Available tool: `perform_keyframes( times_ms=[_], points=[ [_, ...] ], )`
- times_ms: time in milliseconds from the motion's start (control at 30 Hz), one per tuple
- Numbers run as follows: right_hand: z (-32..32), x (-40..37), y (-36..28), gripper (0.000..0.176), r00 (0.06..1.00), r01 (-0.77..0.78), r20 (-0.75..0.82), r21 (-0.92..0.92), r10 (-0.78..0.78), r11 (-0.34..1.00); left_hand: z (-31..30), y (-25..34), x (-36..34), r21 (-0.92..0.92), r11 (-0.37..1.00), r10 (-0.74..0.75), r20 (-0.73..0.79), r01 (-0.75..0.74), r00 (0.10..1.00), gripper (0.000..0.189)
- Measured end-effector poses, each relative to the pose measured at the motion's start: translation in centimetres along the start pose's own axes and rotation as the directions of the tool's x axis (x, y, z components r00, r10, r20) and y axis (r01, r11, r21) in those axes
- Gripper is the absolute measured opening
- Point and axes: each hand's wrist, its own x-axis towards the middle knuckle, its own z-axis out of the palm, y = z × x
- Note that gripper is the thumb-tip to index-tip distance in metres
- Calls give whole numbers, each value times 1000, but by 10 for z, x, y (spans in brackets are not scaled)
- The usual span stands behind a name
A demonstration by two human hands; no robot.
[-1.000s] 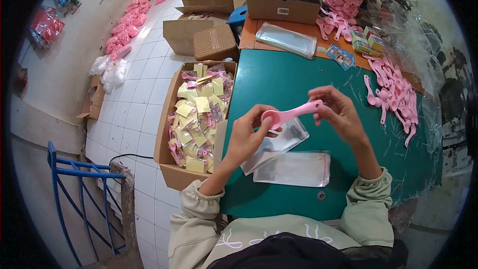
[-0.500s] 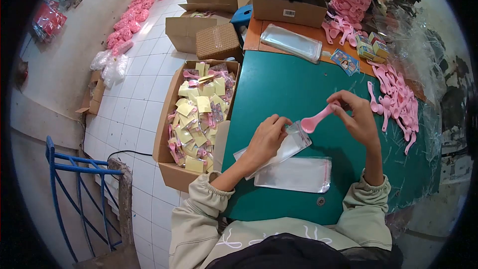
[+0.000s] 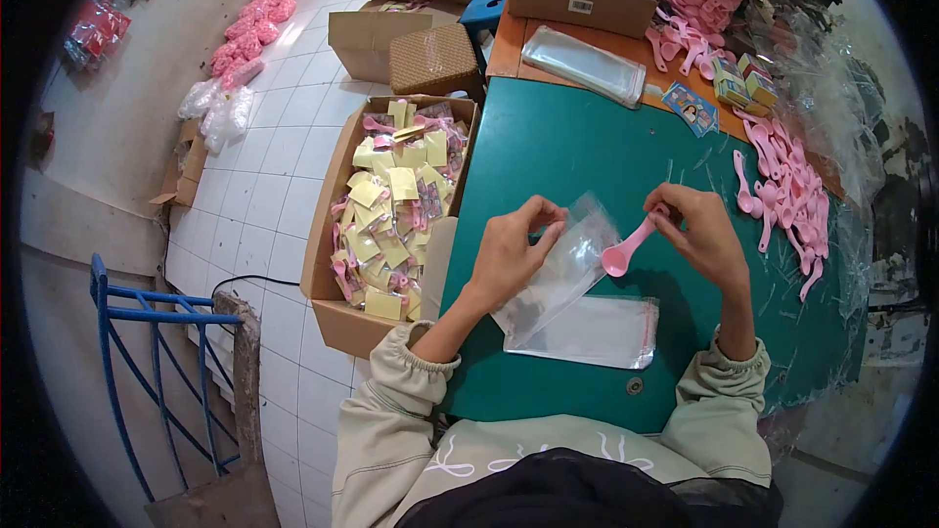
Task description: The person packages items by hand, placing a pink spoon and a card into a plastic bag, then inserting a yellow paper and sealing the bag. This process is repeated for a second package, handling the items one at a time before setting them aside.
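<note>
In my right hand [image 3: 696,230] a pink measuring spoon [image 3: 626,247] is pinched by the end of its handle, its bowl pointing down and left. My left hand [image 3: 515,246] pinches a clear plastic bag [image 3: 577,259] between thumb and forefinger. The bag's open end faces right, and the spoon's bowl is right at that edge. Under the bag lies a stack of clear plastic bags [image 3: 587,332] on the green table top [image 3: 518,147]. To the right, a heap of pink spoons [image 3: 790,196] spreads over the table.
A cardboard box [image 3: 337,323] full of packed bags with yellow cards stands left of the table. Along the back are more clear bags [image 3: 587,66], printed cards [image 3: 691,110], small yellow boxes [image 3: 745,83] and an open brown carton [image 3: 577,10]. A blue metal railing [image 3: 161,308] rises at lower left.
My left hand has lifted and spread the bag, raising it off the stack at an angle. The spoon in my right hand has shifted slightly right and down, its bowl at the bag's edge.
</note>
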Motion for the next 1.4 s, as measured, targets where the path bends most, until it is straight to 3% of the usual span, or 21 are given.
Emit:
perform_keyframes(
  times_ms=[33, 133, 233, 367, 533, 833, 933, 1033, 1067, 1167, 1200, 1267, 1367, 1400],
  points=[
    [0, 0, 0, 9, 1000, 3, -3, 2, -3, 1000, -1, 0, 1, -61, 998, 4, -12, -5, 1000, 13],
    [-3, 1, 0, 9, 999, -27, 33, 2, 27, 1000, -5, 3, -1, 129, 988, 92, -12, -90, 996, 13],
    [-10, -3, -2, 10, 998, -22, -55, 15, 23, 1000, -8, 8, 0, 66, 995, -86, 145, 77, 986, 11],
    [-15, -5, -5, 11, 966, -22, -255, 85, 43, 996, -1, -4, -1, -351, 911, -136, 236, 215, 962, 15],
    [-10, 0, -10, 16, 934, -2, -337, 331, 120, 944, -9, 6, 1, -543, 741, -207, 374, 394, 904, 20],
    [9, 2, -15, 20, 960, 49, -271, 395, 66, 917, -9, 5, 1, -476, 775, -243, 384, 416, 891, 32],
    [22, 2, -17, 20, 972, 97, -234, 342, -15, 935, -8, 7, -1, -473, 798, -171, 417, 374, 893, 31],
    [26, 1, -22, 21, 961, 210, -229, 227, -157, 951, 0, 10, -4, -449, 845, -143, 336, 292, 931, 33],
    [25, -1, -26, 22, 956, 211, -245, 199, -160, 957, 4, 12, -6, -372, 904, -120, 247, 209, 962, 27],
    [31, -2, -28, 21, 904, 269, -389, 197, -176, 943, -2, 18, -7, -223, 957, -98, 359, 187, 928, 26],
    [30, -5, -29, 21, 914, 254, -373, 230, -156, 939, 0, 23, -8, -285, 935, -109, 341, 213, 934, 34],
    [26, -9, -30, 24, 933, 219, -341, 292, -112, 931, -1, 29, -9, -421, 884, -87, 281, 204, 956, 31],
    [17, 3, -39, 39, 836, 546, -145, 144, -529, 825, -3, 36, -11, -558, 805, -82, 232, 202, 969, 27],
    [16, 7, -31, 48, 864, 495, -86, 329, -497, 804, -5, 38, -11, -589, 782, -84, 222, 203, 971, 26]
  ],
)
